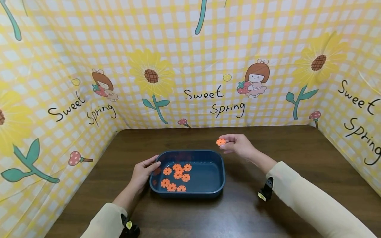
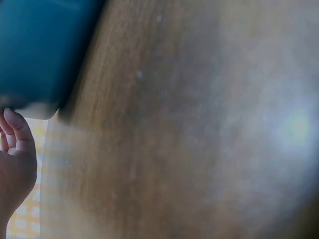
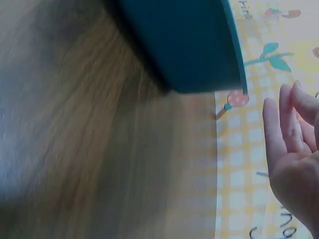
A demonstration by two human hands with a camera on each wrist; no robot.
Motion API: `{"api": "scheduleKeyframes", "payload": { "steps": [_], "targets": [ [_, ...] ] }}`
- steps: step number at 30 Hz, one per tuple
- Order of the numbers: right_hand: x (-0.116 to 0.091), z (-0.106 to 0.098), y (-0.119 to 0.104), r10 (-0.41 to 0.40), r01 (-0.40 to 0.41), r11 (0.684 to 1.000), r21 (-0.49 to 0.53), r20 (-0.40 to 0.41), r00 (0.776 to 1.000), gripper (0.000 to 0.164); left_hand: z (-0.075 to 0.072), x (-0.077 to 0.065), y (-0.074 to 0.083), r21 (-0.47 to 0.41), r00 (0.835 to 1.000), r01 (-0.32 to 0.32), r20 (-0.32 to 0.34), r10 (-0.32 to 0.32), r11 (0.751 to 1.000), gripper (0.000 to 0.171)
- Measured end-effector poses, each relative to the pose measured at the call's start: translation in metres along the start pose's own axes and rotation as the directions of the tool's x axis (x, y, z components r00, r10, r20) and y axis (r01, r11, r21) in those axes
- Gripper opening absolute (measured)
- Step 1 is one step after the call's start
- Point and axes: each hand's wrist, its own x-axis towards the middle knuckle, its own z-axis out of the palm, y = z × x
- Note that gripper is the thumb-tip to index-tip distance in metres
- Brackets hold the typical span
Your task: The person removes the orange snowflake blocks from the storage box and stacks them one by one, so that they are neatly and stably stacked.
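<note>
A dark blue rectangular pan (image 1: 205,178) sits on the table, with several orange notched discs (image 1: 178,174) lying mostly in its left half. My left hand (image 1: 141,175) holds the pan's left end, thumb over the rim. In the left wrist view that hand (image 2: 17,159) shows at the pan's corner (image 2: 40,50). Above the table, just beyond the pan's far right corner, my right hand (image 1: 238,147) pinches one orange notched disc (image 1: 220,142) between thumb and fingers. The right wrist view has this hand (image 3: 294,149) apart from the pan (image 3: 184,45), its fingers mostly hiding the disc.
The brown wooden table (image 1: 244,208) extends around the pan. A yellow checked cloth (image 1: 196,59) with printed flowers and lettering stands along its back and both sides. Each wrist carries a small black camera, such as the right one (image 1: 266,189).
</note>
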Motion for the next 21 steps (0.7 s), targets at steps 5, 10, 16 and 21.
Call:
{"api": "scheduleKeyframes", "payload": {
  "steps": [5, 10, 16, 21],
  "targets": [
    [-0.004, -0.019, 0.011, -0.011, 0.003, 0.995, -0.098, -0.081, 0.997, 0.042, 0.001, 0.0, 0.001, 0.007, 1.0, 0.0, 0.0, 0.0, 1.0, 0.051],
    [-0.008, -0.036, 0.027, -0.021, -0.012, 0.976, -0.217, -0.148, 0.989, 0.041, 0.0, -0.002, 0.002, 0.039, 1.0, 0.008, -0.004, -0.008, 0.999, 0.051],
    [-0.01, -0.051, 0.045, -0.005, -0.042, 0.965, -0.258, -0.177, 0.984, 0.039, 0.001, -0.002, 0.003, 0.032, 1.0, 0.022, -0.014, -0.021, 0.999, 0.05],
    [-0.012, -0.059, 0.054, 0.002, -0.044, 0.966, -0.255, -0.166, 0.986, 0.04, 0.002, -0.001, 0.003, 0.023, 1.0, 0.025, -0.015, -0.024, 0.999, 0.049]
  ]
}}
